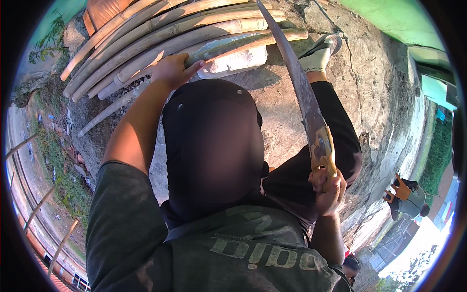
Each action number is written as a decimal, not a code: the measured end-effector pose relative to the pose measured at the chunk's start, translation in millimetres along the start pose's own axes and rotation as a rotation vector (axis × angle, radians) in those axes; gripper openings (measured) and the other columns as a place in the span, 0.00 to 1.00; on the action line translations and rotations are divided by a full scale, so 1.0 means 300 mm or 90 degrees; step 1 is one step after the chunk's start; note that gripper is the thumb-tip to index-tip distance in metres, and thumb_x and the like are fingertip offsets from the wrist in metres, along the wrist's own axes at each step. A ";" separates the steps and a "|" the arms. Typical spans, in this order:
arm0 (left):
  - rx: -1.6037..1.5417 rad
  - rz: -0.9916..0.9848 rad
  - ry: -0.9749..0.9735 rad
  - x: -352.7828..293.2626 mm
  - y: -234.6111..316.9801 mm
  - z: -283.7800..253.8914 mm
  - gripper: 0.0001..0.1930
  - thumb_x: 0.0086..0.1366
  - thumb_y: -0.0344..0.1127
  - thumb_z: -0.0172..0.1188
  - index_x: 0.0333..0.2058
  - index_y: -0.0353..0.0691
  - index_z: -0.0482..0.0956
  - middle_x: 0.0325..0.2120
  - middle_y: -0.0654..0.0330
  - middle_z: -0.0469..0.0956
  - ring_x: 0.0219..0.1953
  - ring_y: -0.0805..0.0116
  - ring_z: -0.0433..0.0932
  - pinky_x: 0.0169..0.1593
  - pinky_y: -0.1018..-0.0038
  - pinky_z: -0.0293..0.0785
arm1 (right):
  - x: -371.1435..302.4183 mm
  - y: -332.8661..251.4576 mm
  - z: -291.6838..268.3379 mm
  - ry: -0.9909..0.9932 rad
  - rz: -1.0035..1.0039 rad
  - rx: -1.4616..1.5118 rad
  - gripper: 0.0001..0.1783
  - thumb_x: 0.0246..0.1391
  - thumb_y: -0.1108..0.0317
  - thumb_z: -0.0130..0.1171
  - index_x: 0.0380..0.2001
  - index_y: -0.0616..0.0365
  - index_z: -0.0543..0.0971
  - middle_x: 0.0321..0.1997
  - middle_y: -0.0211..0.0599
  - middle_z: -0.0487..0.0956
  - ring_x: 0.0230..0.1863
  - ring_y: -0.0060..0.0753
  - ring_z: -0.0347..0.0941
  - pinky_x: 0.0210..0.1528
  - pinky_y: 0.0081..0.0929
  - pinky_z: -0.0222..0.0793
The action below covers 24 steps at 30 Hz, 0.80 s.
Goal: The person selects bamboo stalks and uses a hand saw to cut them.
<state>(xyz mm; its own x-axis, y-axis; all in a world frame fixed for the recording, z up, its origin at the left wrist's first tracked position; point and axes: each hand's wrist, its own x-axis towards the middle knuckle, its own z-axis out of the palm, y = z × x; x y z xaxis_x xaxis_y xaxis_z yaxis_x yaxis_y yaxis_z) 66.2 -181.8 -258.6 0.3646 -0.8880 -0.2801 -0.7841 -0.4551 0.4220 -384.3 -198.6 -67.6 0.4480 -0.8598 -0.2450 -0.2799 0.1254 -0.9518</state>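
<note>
My left hand (171, 70) is closed around a bamboo pole (248, 44), its thumb lying along the near side. That pole rests across a whitish block (236, 61) on the ground. In my right hand (329, 191) is the wooden handle of a handsaw (297, 82). The long, slightly curved blade points away from me and narrows toward the top edge. In this view its tip end passes over the pole near the right end; whether the teeth touch the bamboo, I cannot tell.
Several more bamboo poles (170, 36) lie side by side beyond the block. My sandalled foot (321, 56) is close to the pole's right end, on cracked concrete (374, 92). Weeds (58, 165) grow at the left. Far right, a person (411, 199) is by an orange chair (401, 189).
</note>
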 end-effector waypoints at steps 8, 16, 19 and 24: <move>0.008 -0.015 -0.006 -0.005 0.009 -0.008 0.38 0.61 0.76 0.46 0.33 0.40 0.80 0.25 0.52 0.81 0.34 0.52 0.82 0.39 0.57 0.76 | -0.004 -0.001 0.039 -0.005 -0.036 -0.089 0.33 0.69 0.40 0.38 0.22 0.60 0.68 0.17 0.28 0.65 0.18 0.18 0.57 0.22 0.19 0.51; 0.019 -0.006 0.003 -0.012 0.015 -0.009 0.37 0.61 0.75 0.47 0.33 0.40 0.80 0.27 0.53 0.82 0.36 0.51 0.82 0.40 0.57 0.76 | 0.084 -0.005 0.135 0.022 -0.022 -0.060 0.30 0.70 0.45 0.39 0.23 0.59 0.67 0.18 0.26 0.64 0.21 0.16 0.57 0.24 0.19 0.52; 0.024 -0.010 0.004 -0.010 0.018 -0.008 0.38 0.61 0.75 0.46 0.33 0.40 0.80 0.27 0.54 0.82 0.36 0.52 0.82 0.40 0.57 0.76 | 0.101 0.001 0.157 0.017 -0.015 -0.016 0.29 0.70 0.46 0.39 0.24 0.59 0.67 0.19 0.26 0.65 0.21 0.16 0.57 0.24 0.18 0.52; 0.024 -0.006 0.019 -0.010 0.013 -0.006 0.38 0.61 0.76 0.45 0.33 0.41 0.80 0.27 0.55 0.82 0.36 0.53 0.82 0.41 0.57 0.76 | 0.092 0.010 0.153 0.017 -0.026 -0.033 0.28 0.70 0.46 0.40 0.25 0.59 0.67 0.20 0.26 0.65 0.21 0.15 0.56 0.24 0.17 0.52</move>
<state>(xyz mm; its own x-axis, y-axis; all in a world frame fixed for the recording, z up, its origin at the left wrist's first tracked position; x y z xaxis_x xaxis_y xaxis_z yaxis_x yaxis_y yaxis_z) 63.0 -181.0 -254.7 0.3862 -0.8857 -0.2576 -0.7987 -0.4608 0.3868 -333.9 -199.2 -85.7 0.4372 -0.8767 -0.2004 -0.3053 0.0649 -0.9500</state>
